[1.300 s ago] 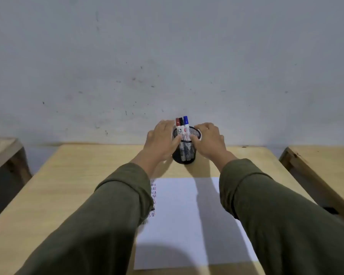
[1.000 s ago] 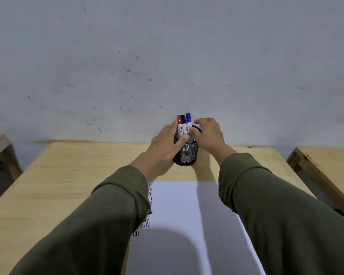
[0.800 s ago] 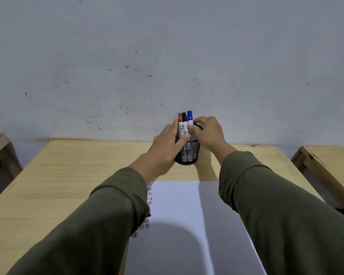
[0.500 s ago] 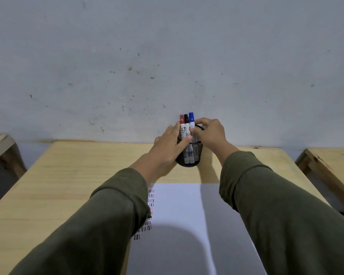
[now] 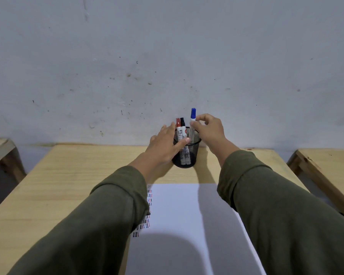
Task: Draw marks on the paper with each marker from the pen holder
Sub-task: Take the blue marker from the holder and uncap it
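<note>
Right hand (image 5: 209, 129) pinches the blue marker (image 5: 192, 124) half out of the mesh pen holder (image 5: 185, 153); left hand (image 5: 165, 144) steadies it, fingers spread; the paper (image 5: 187, 215) beside it already shows rows of marks.

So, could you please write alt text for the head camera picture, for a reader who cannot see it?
The right hand lifts a blue marker out of a black mesh holder while the left hand rests against the holder. A red marker and a black marker stand inside. Nearer lies white paper with small marks, on a wooden table.
</note>
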Motion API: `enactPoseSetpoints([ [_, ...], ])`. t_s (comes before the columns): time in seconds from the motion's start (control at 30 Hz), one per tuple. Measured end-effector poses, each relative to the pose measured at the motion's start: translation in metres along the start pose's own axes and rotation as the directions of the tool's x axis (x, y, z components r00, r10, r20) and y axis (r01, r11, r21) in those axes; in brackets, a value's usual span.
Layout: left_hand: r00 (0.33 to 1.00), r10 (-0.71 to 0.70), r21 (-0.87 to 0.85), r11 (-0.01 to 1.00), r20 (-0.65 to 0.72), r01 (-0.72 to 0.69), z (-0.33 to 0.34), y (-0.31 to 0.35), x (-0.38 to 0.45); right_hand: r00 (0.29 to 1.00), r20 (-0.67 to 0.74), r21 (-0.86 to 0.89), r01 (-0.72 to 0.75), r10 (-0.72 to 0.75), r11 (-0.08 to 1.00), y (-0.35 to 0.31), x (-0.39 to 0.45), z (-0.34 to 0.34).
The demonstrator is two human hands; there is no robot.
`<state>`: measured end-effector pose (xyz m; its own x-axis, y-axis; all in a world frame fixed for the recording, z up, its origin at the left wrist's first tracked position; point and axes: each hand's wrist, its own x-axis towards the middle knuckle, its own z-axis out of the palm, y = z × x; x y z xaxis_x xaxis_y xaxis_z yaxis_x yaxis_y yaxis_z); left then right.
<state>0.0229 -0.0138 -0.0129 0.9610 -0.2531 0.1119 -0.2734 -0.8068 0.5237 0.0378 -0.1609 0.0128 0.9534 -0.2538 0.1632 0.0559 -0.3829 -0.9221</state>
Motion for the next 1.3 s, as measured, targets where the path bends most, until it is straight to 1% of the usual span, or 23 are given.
enactPoseSetpoints([
  [0.1,0.994,0.022,0.039,0.999,-0.109,-0.017,-0.015,0.007,-0.002,0.995,-0.047,0.103,0.090,-0.085,0.991,-0.017,0.000,-0.011],
  [0.17,0.972,0.060,0.001,0.998,-0.226,-0.061,-0.029,0.015,-0.005,0.991,-0.056,0.148,0.127,-0.120,0.981,-0.031,-0.005,-0.017],
  [0.27,0.926,0.129,-0.099,0.980,-0.355,-0.175,-0.049,0.030,-0.010,0.984,-0.016,0.129,0.178,-0.177,0.976,-0.045,-0.017,-0.024],
  [0.37,0.900,0.195,-0.144,0.953,-0.390,-0.268,-0.066,0.050,-0.027,0.972,0.046,0.086,0.226,-0.231,0.970,-0.051,-0.041,-0.027],
  [0.5,0.882,0.217,-0.139,0.944,-0.417,-0.299,-0.073,0.064,-0.054,0.961,0.081,0.098,0.257,-0.265,0.962,-0.053,-0.079,-0.029],
  [0.57,0.885,0.181,-0.191,0.939,-0.430,-0.285,-0.074,0.065,-0.069,0.954,0.099,0.075,0.275,-0.282,0.958,-0.052,-0.096,-0.031],
  [0.63,0.897,0.100,-0.292,0.925,-0.432,-0.243,-0.075,0.064,-0.087,0.951,0.122,0.046,0.281,-0.285,0.958,-0.050,-0.112,-0.033],
  [0.7,0.901,0.051,-0.350,0.911,-0.432,-0.219,-0.072,0.062,-0.105,0.954,0.130,0.000,0.274,-0.272,0.962,-0.047,-0.126,-0.034],
  [0.73,0.898,0.036,-0.368,0.904,-0.438,-0.216,-0.070,0.061,-0.114,0.957,0.119,-0.049,0.273,-0.266,0.961,-0.046,-0.133,-0.033],
  [0.8,0.892,-0.011,-0.422,0.884,-0.452,-0.203,-0.066,0.059,-0.133,0.962,0.050,-0.161,0.273,-0.268,0.948,-0.042,-0.143,-0.029],
  [0.83,0.889,-0.039,-0.452,0.871,-0.457,-0.194,-0.065,0.058,-0.142,0.968,0.007,-0.186,0.249,-0.253,0.950,-0.041,-0.150,-0.026],
  [0.87,0.887,-0.065,-0.476,0.860,-0.458,-0.183,-0.063,0.057,-0.150,0.974,-0.022,-0.176,0.219,-0.226,0.960,-0.041,-0.158,-0.024],
  [0.9,0.885,-0.086,-0.494,0.853,-0.457,-0.172,-0.061,0.056,-0.157,0.979,-0.028,-0.147,0.197,-0.203,0.969,-0.041,-0.165,-0.022],
  [1.0,0.880,-0.130,-0.523,0.839,-0.457,-0.148,-0.054,0.051,-0.174,0.989,0.024,-0.100,0.150,-0.148,0.984,-0.044,-0.187,-0.018],
  [1.07,0.875,-0.164,-0.548,0.827,-0.455,-0.129,-0.051,0.048,-0.181,0.994,0.004,-0.029,0.114,-0.113,0.993,-0.048,-0.198,-0.016],
  [1.1,0.872,-0.184,-0.564,0.817,-0.454,-0.121,-0.050,0.047,-0.183,0.996,-0.022,0.041,0.082,-0.081,0.996,-0.050,-0.202,-0.014],
  [1.17,0.865,-0.218,-0.598,0.793,-0.452,-0.112,-0.049,0.047,-0.185,0.998,-0.064,0.234,0.012,0.003,0.972,-0.055,-0.207,-0.013],
  [1.3,0.864,-0.286,-0.696,0.711,-0.415,-0.099,-0.046,0.048,-0.185,0.981,-0.125,0.494,-0.067,0.146,0.867,-0.065,-0.205,-0.012],
])
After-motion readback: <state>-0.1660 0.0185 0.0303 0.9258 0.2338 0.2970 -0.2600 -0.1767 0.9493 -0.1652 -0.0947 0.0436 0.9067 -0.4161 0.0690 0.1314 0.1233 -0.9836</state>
